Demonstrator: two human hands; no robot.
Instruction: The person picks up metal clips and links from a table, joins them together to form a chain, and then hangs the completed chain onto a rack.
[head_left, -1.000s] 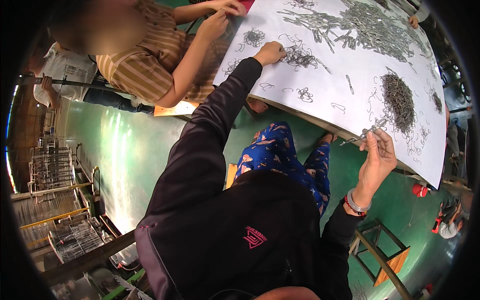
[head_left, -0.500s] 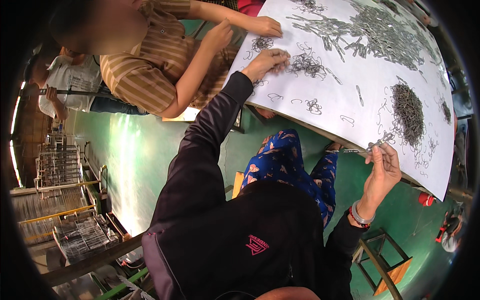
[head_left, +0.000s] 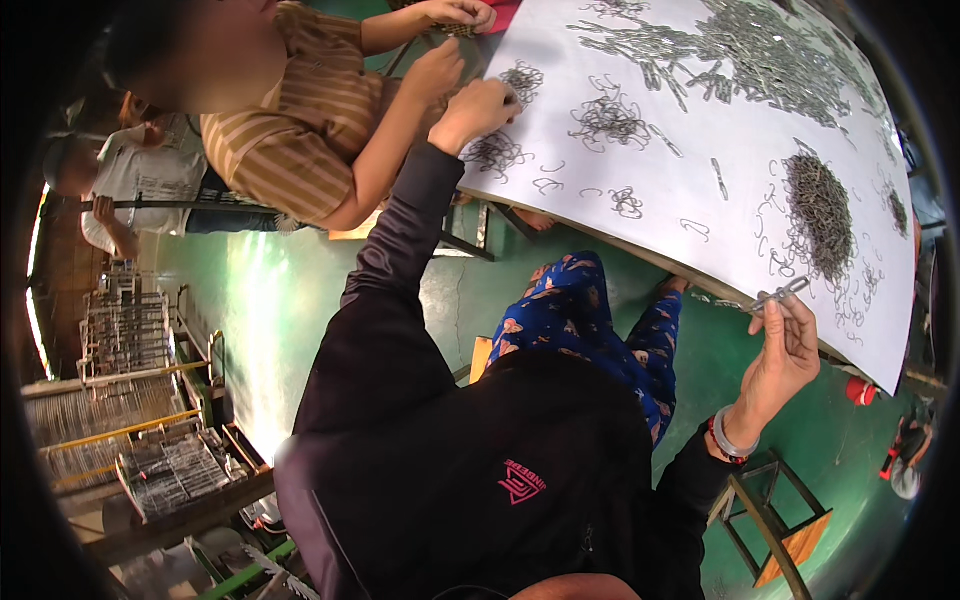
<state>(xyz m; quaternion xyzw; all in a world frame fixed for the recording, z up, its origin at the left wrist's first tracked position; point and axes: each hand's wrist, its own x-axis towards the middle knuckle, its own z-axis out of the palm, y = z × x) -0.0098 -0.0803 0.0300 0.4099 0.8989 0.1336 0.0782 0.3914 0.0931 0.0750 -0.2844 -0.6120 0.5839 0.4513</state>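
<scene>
My right hand (head_left: 785, 345) is closed at the table's near edge, pinching a short metal chain (head_left: 775, 297) between thumb and fingers. Part of that chain trails left along the edge. At the table's left side, my left hand (head_left: 478, 112) has its fingers curled together between two small piles of thin bent wire hooks, a nearer pile (head_left: 495, 153) and a farther pile (head_left: 522, 80). Whatever its fingertips hold is too small to make out. To its right lies a larger heap of wire hooks (head_left: 610, 120).
A white-topped table (head_left: 660, 190) carries a big spread of metal links (head_left: 770, 70) at the back and a dense dark heap of small metal pieces (head_left: 820, 215) at the right. A co-worker in a striped shirt (head_left: 305, 110) sits at the left corner. A wooden stool (head_left: 790, 550) stands lower right.
My left hand has moved left, from beside the larger hook heap to the small piles at the table's left side. My right hand shifted slightly right. The co-worker's hand has lifted off the table.
</scene>
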